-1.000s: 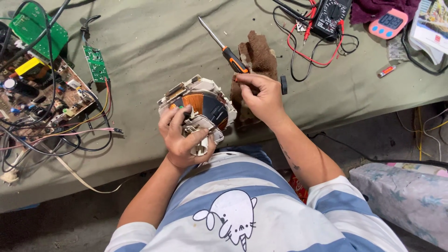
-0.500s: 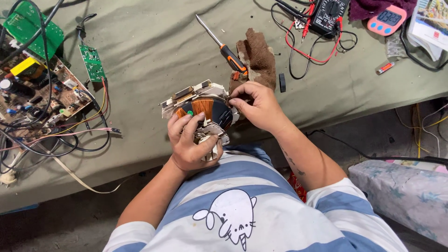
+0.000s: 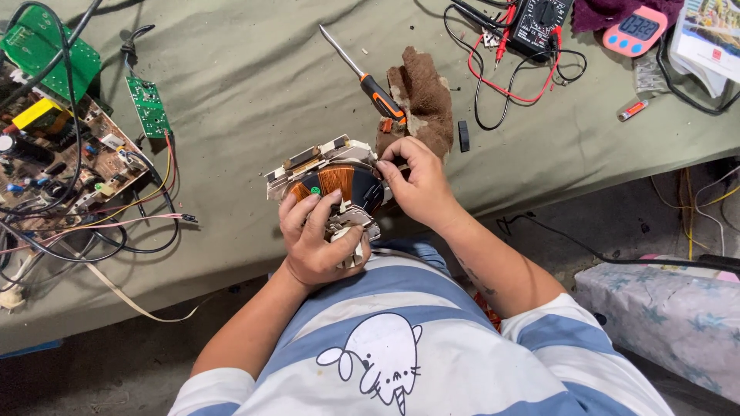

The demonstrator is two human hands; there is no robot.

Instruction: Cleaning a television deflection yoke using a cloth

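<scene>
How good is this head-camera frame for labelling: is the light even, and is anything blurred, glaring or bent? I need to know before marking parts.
Head view: soft, even light with faint shadows; the coil assembly, left hand and right hand look sharp; no strong glare on the screwdriver or multimeter; the table edge bows slightly from the wide lens.

Left hand (image 3: pixel 317 239) cradles the copper-wound coil assembly (image 3: pixel 331 183) from below, right hand (image 3: pixel 416 183) pinches its right edge. On the green table (image 3: pixel 231 69) behind: orange-handled screwdriver (image 3: pixel 370 81), brown rag (image 3: pixel 422 98), circuit boards (image 3: pixel 69 154) at left.
</scene>
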